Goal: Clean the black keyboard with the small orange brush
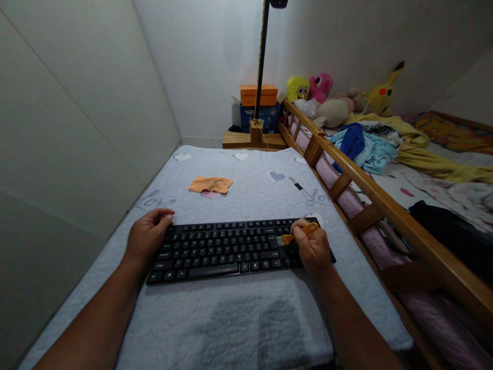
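A black keyboard [227, 249] lies across a pale grey quilted mat [239, 318]. My left hand [148, 237] grips the keyboard's left end, fingers curled over its top corner. My right hand [314, 249] rests on the keyboard's right part and pinches a small orange-handled brush [298, 234], whose pale bristle tip touches the keys just left of my fingers.
An orange cloth [210, 184] lies on the mat beyond the keyboard. A wooden bed rail [370, 192] runs along the right, with clothes and plush toys [331, 97] on the bed behind it. A black pole [262, 61] on a wooden base and orange boxes [259, 95] stand at the far end. A wall closes the left.
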The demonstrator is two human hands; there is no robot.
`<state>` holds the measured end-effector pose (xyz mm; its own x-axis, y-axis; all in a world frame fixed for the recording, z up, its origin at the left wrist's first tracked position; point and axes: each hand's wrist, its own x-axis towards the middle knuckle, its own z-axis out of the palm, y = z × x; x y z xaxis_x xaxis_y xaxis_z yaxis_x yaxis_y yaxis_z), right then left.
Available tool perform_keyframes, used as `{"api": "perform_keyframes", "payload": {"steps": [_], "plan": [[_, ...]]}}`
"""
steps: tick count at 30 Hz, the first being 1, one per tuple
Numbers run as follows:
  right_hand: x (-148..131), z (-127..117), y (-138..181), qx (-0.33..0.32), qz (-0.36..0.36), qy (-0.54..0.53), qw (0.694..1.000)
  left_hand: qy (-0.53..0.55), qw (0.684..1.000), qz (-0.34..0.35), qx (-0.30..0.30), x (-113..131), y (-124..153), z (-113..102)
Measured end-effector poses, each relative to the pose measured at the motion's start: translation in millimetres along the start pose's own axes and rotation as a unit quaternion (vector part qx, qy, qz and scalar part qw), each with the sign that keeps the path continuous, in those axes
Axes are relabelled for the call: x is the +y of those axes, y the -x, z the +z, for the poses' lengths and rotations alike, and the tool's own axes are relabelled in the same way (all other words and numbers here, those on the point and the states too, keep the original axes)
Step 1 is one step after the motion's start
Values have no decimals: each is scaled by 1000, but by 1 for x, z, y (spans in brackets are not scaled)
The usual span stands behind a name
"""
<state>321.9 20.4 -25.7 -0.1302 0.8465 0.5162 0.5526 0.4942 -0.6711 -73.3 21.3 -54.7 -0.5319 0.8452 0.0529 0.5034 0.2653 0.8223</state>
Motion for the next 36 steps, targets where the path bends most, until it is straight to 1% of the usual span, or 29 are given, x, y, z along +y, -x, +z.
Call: {"api": "perform_keyframes", "payload": {"steps": [5, 8, 13, 25, 28, 32, 34, 36], "plan": [[5, 3, 3, 38, 19, -41, 998, -7, 1000, -5, -3, -1, -1, 0], [7, 7, 1, 49, 24, -26, 998, -4, 1000, 1, -9, 0, 0, 0], [7, 10, -2, 41, 24, 3, 999, 4, 1000, -6, -7, 3, 1, 0], [4, 2, -3, 12, 45, -14, 999, 2, 1000, -4, -4, 7, 3, -1], [5, 0, -2, 7, 60, -32, 998, -1, 1000, -1, 0, 3, 1, -1], [8, -1, 0, -7, 88, -86, 992, -6, 1000, -2, -4, 0, 0, 0], [9, -1, 1, 2, 98, -105, 990, -6, 1000, -2, -6, 2, 1, -1], [10, -1, 2, 29, 104, -109, 988, -4, 1000, -2, -4, 3, 2, -1]]}}
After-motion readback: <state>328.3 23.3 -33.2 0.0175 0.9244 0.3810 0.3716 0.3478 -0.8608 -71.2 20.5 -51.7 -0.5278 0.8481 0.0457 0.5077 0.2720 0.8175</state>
